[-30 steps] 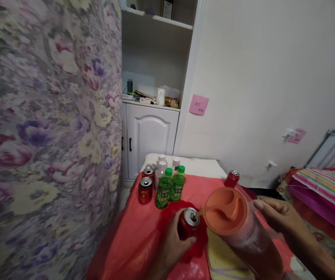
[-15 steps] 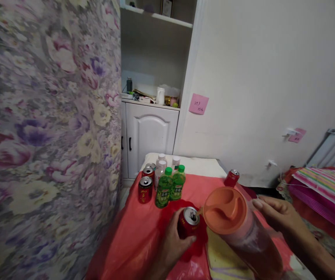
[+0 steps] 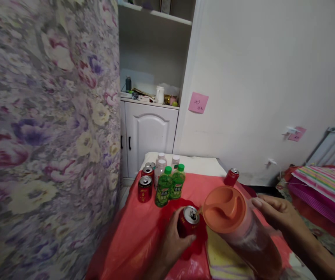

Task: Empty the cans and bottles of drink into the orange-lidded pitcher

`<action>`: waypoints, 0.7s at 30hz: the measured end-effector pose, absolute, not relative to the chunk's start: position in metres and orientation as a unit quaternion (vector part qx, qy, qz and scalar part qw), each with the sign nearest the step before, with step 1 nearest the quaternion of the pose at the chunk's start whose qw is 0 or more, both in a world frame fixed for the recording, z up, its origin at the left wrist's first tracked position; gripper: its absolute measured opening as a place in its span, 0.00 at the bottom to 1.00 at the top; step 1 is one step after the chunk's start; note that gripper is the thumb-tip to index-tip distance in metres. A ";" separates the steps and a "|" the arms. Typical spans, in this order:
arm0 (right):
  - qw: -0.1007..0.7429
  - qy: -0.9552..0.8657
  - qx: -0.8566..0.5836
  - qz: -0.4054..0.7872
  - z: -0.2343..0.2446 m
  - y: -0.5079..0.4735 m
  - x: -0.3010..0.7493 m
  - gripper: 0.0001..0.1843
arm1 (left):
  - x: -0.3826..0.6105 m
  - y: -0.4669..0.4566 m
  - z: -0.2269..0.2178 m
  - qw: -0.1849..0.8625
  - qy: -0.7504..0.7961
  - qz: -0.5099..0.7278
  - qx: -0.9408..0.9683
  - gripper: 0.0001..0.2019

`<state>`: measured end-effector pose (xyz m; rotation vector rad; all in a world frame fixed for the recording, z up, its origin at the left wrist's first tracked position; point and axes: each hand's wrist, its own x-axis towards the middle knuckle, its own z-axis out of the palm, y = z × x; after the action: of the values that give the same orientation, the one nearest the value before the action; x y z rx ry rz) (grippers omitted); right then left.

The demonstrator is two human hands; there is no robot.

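My left hand [image 3: 171, 243] is wrapped round an opened red drink can [image 3: 188, 224], which stands upright over a dark red basin [image 3: 192, 252]. To the right, my right hand [image 3: 275, 212] grips a clear pitcher [image 3: 255, 241] with an orange lid [image 3: 225, 210]. The pitcher is tipped to the left and holds brownish liquid. Its spout meets the can's mouth, and a thin brownish stream shows there. How the fingers close on the pitcher's handle is partly hidden. Below the pitcher lies a folded yellow cloth [image 3: 225, 254].
On the red tablecloth [image 3: 126, 237], behind my left hand, stand two green-capped bottles [image 3: 163, 188], several pale-capped bottles [image 3: 160, 171] and several red cans [image 3: 144, 189]. Another red can [image 3: 231, 177] stands at the back right. A floral curtain [image 3: 50, 136] hangs at the left.
The can and the tilted pitcher hold nearly the same places, with both hands still on them. The whole view has shifted very slightly.
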<state>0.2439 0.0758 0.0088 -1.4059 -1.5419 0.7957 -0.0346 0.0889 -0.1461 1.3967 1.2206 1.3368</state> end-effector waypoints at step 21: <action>0.415 -0.637 -0.570 0.312 0.007 0.080 0.244 0.35 | -0.035 0.088 -0.146 0.421 0.475 0.542 0.552 0.37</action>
<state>0.2436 0.0803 0.0070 -1.4324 -1.6003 0.7841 -0.0348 0.0885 -0.1463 1.3821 1.1898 1.3572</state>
